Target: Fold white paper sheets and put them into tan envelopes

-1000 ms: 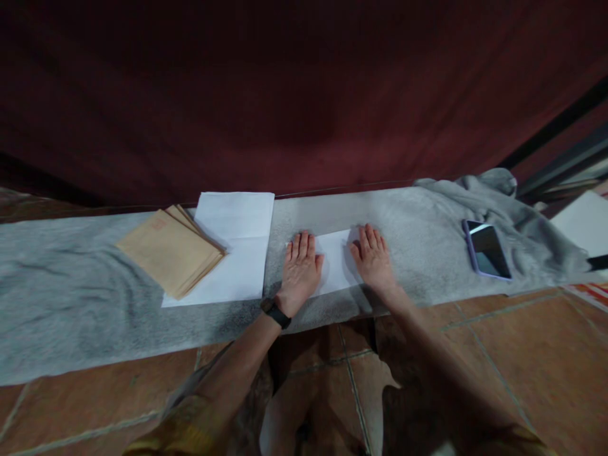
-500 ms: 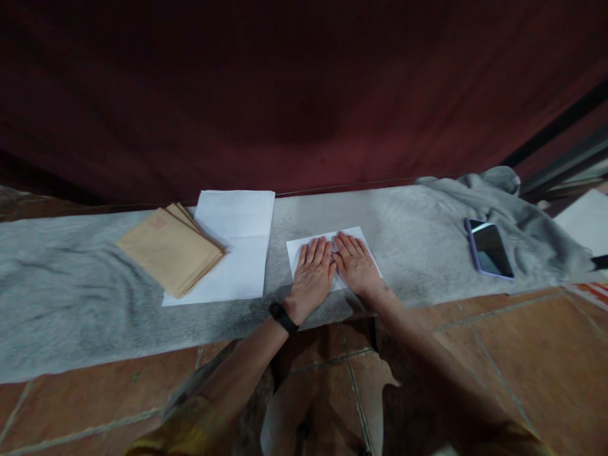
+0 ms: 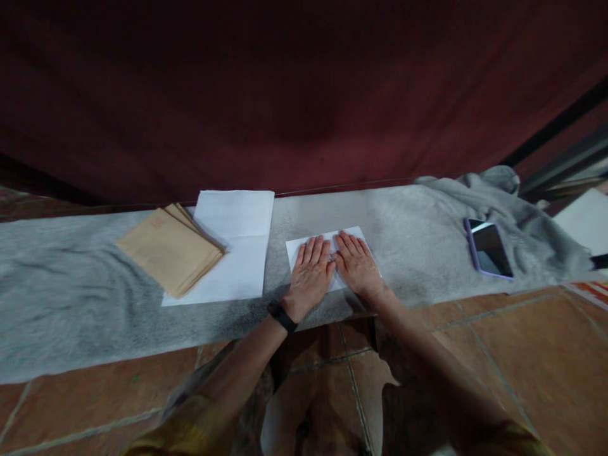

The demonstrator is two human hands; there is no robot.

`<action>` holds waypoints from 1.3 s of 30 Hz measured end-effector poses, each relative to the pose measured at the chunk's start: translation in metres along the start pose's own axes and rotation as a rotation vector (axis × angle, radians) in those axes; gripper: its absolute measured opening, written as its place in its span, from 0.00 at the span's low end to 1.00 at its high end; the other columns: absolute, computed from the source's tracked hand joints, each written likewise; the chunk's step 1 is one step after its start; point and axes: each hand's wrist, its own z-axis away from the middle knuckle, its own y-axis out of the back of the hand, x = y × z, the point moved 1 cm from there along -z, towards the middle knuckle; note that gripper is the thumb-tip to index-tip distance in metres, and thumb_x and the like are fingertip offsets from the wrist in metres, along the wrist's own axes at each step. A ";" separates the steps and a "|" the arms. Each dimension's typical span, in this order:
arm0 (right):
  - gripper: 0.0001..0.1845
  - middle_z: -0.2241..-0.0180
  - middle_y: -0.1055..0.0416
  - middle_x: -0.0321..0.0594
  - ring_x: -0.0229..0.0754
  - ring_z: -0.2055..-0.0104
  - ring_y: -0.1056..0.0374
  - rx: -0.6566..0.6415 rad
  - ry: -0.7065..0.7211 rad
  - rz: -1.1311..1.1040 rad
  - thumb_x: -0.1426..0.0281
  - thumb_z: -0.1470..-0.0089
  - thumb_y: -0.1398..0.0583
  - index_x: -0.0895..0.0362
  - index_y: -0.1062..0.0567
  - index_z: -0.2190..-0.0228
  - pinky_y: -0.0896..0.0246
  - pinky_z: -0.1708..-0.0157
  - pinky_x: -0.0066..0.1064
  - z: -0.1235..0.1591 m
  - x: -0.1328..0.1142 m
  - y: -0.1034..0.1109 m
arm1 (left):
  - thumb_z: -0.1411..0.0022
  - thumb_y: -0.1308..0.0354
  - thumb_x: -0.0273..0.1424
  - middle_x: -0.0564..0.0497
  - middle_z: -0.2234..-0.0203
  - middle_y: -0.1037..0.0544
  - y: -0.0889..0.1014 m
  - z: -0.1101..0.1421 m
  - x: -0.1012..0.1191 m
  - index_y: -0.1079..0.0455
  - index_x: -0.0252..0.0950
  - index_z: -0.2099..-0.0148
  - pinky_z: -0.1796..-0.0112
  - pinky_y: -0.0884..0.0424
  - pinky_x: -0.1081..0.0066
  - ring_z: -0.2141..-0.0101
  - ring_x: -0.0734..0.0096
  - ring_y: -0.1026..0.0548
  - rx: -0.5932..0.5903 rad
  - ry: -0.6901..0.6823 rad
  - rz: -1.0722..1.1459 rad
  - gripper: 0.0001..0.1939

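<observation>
White paper [image 3: 293, 249] matt; grey cloth [image 3: 408, 244] fuzzy; phone screen [image 3: 492, 251] glossy.

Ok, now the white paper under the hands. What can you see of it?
The white paper looks thin and smooth, with straight edges and pointy corners. It lies flat on the grey cloth, turned a little crooked. The left hand and the right hand rest on top, palms down, hiding most of its middle. Bits peek out around the fingers and between the hands. I see no drawing on those bits, but I can't tell what's underneath the hands.

Purple-edged phone [image 3: 490, 248], grey cloth [image 3: 408, 234]
</observation>
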 end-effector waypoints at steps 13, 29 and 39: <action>0.32 0.30 0.46 0.52 0.55 0.30 0.47 0.047 -0.069 0.058 0.59 0.30 0.56 0.63 0.40 0.33 0.55 0.32 0.51 0.001 0.019 -0.001 | 0.24 0.63 0.40 0.42 0.28 0.46 0.003 -0.005 -0.014 0.47 0.30 0.27 0.31 0.53 0.53 0.29 0.56 0.50 0.026 0.083 -0.029 0.30; 0.33 0.30 0.49 0.57 0.57 0.27 0.54 0.151 -0.235 0.014 0.59 0.30 0.57 0.66 0.42 0.33 0.56 0.32 0.56 -0.005 0.034 0.006 | 0.26 0.60 0.39 0.37 0.29 0.47 0.007 -0.009 -0.024 0.47 0.28 0.28 0.32 0.53 0.47 0.29 0.49 0.50 0.061 0.233 -0.062 0.31; 0.30 0.29 0.47 0.46 0.49 0.27 0.52 -0.022 0.045 -0.050 0.60 0.29 0.57 0.59 0.39 0.33 0.59 0.29 0.47 -0.002 -0.009 0.002 | 0.25 0.61 0.35 0.42 0.27 0.49 0.000 0.001 -0.003 0.48 0.31 0.27 0.31 0.54 0.51 0.28 0.54 0.53 0.019 0.037 -0.010 0.29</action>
